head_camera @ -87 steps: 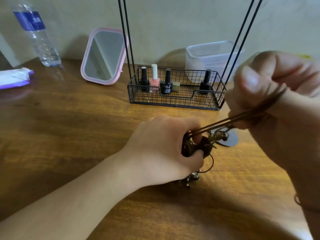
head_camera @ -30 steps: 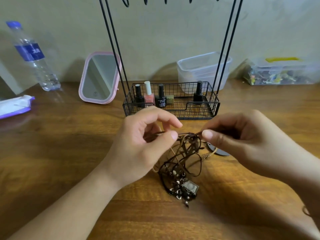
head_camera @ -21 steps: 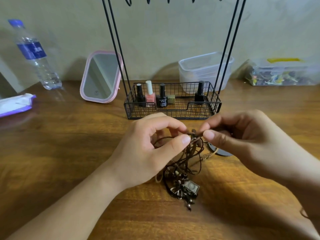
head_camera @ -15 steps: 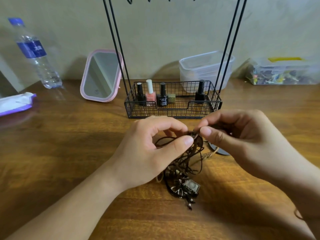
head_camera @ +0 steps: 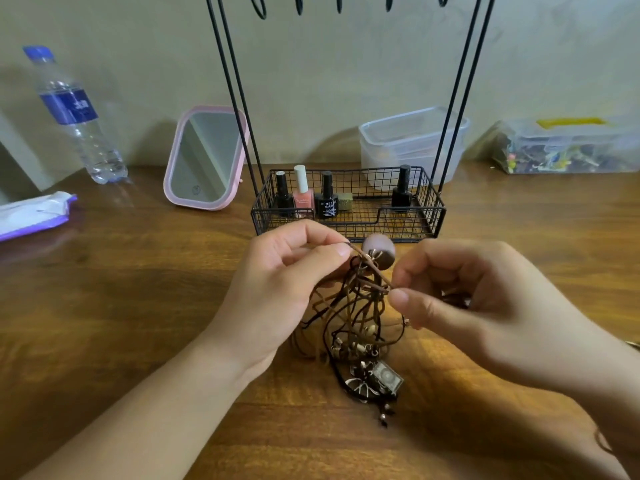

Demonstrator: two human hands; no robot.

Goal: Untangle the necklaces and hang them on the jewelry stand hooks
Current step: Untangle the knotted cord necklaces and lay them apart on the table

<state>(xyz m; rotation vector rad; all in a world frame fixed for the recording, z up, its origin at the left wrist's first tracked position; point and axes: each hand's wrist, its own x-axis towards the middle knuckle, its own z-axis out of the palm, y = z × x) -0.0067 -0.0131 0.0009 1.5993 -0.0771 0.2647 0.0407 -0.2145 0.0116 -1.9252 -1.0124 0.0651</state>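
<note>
The jewelry stand (head_camera: 348, 216) sits far centre on the table (head_camera: 121, 306), nail polish bottles (head_camera: 325, 199) in its basket. Mirror (head_camera: 204, 157) and water bottle (head_camera: 76, 116) lie left of it, plastic containers (head_camera: 412, 140) behind and right. Tangled necklaces (head_camera: 356, 327) hang near, between both hands.

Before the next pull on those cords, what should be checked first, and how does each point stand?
1. Left hand pinches a cord: ok.
2. Right hand pinches a cord: ok.
3. Necklaces separated: not ok, the cords cross in one bundle.
4. Which cord belongs to the round pendant: cannot tell.
5. Stand hooks free of necklaces: ok for those in view.
6. Square pendant hangs clear of the table: cannot tell.
</note>
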